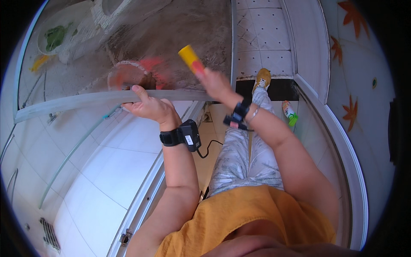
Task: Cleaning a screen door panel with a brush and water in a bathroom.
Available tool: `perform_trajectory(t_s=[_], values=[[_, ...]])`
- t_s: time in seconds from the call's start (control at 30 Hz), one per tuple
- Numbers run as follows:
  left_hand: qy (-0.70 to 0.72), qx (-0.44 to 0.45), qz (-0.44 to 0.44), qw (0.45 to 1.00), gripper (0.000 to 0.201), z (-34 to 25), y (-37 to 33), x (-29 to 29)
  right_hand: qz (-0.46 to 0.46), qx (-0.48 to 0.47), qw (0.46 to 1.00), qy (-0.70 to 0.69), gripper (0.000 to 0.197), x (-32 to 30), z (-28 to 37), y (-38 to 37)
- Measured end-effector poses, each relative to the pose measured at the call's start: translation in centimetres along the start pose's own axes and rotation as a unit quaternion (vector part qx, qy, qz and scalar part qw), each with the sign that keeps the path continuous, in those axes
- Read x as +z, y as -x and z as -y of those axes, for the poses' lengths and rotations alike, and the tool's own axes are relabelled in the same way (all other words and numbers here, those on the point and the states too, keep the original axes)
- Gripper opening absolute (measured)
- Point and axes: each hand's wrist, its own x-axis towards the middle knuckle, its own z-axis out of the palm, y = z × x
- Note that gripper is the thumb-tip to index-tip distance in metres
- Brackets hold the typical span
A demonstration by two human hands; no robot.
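My left hand (147, 107) grips the lower frame edge of a framed glass door panel (188, 25), its thumb on top. The glass is smeared with whitish streaks and foam-like patches. In my right hand (216, 83), above the same edge, is a short cylindrical tool with a yellow and pinkish-red handle (188, 58); motion blurs it, and I cannot tell its working end. A blurred red-orange patch (150, 68) shows at the glass near my left fingers; whether it is a thing or a reflection is unclear.
A bottle with a green top (289, 112) stands on the floor right of my legs. White tiled floor (115, 158) and a metal door track (145, 197) lie to the left. A pale wall with orange leaf patterns (351, 113) rises at the right. A floor drain (49, 233) is at lower left.
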Motion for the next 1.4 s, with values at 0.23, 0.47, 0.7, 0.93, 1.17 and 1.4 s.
perform_trajectory(t_s=[0.23, 0.47, 0.7, 0.93, 1.17, 1.4], values=[[0.042, -0.054, 0.029, 0.997, 0.029, -0.6, 1.0, 0.9, -0.157, 0.162, 0.972, 0.07, 0.046, -4.3, -12.3, -4.5], [-0.002, 0.003, 0.001, 1.0, 0.027, -0.5, 0.6, -0.6, -0.006, 0.08, 0.997, -0.014, 0.044, 2.3, -3.8, 2.7], [0.038, -0.003, 0.042, 0.998, 0.027, -1.0, 1.3, 0.5, -0.135, 0.179, 0.975, 0.014, 0.05, -0.8, -9.6, 0.6], [-0.003, 0.025, 0.003, 1.0, 0.028, -0.5, 0.6, -1.1, -0.058, 0.032, 0.994, -0.084, 0.048, 4.1, -2.7, 5.8], [0.056, 0.01, 0.047, 0.997, 0.028, -0.2, 2.1, 0.5, -0.096, 0.223, 0.97, -0.015, 0.049, 4.5, -7.4, 5.7], [-0.018, 0.068, 0.036, 0.997, 0.02, -0.1, 0.5, -1.6, -0.073, 0.118, 0.986, -0.09, 0.044, 3.6, -0.9, 7.8]])
